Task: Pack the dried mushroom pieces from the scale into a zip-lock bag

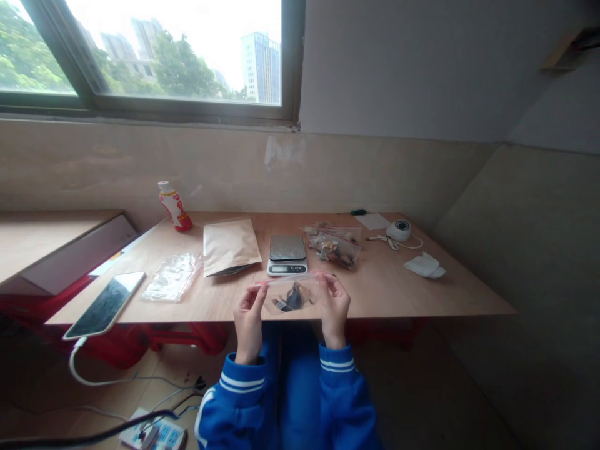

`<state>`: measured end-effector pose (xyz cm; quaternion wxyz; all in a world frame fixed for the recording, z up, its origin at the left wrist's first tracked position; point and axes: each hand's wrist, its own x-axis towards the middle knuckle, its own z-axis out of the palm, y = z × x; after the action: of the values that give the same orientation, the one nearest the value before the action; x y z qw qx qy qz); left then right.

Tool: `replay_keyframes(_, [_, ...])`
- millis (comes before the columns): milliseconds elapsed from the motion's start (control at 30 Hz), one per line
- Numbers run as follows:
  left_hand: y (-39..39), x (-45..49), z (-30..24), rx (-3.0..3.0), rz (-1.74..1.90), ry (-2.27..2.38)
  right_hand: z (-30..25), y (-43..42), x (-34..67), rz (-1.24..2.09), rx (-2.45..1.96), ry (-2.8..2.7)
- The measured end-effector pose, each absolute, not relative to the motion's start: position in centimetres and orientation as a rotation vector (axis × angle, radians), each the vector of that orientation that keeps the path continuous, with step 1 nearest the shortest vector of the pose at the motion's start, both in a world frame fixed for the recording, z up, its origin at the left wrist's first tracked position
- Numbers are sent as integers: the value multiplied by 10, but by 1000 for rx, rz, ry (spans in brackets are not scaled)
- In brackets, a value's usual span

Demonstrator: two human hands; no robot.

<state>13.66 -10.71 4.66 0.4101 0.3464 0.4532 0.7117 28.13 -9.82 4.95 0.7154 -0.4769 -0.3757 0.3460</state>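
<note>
Between my two hands a clear zip bag (296, 299) is stretched by the corners of its red-striped top edge. Dark pieces, too small to name, lie inside it. My left hand (250, 319) pinches the left corner between thumb and fingers. At the right corner, my right hand (334, 307) is closed on the bag in the same way. Just beyond the bag stands a small digital scale (287, 255) with a bare metal plate. Right of the scale lie filled zip bags (334, 249) with brownish contents.
A brown paper pouch (232, 245), flat clear bags (172, 277) and a phone (107, 305) on a cable lie leftward. A bottle (175, 206) stands behind them. To the right are a white round device (399, 230) with a cord and a crumpled tissue (425, 265).
</note>
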Motion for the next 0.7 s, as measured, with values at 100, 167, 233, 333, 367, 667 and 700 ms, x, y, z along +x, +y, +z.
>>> replay_keyframes(100, [-105, 137, 51, 856, 1811, 1152, 50, -96, 278, 774, -1023, -801])
replay_keyframes(167, [-104, 137, 53, 863, 1803, 1125, 52, -95, 275, 803, -967, -786])
replay_keyframes(233, [-104, 138, 55, 854, 1764, 1055, 52, -95, 272, 851, -894, -792])
replay_keyframes(333, [-105, 139, 54, 788, 1723, 933, 51, -96, 269, 958, -815, -826])
replay_keyframes(367, [-106, 139, 52, 774, 1725, 913, 50, -97, 268, 990, -808, -845])
replay_keyframes(667, [-105, 135, 40, 834, 1731, 1088, 45, -95, 267, 1080, -900, -913])
replay_keyframes(700, [-105, 134, 41, 838, 1725, 1116, 45, -94, 267, 1084, -906, -911])
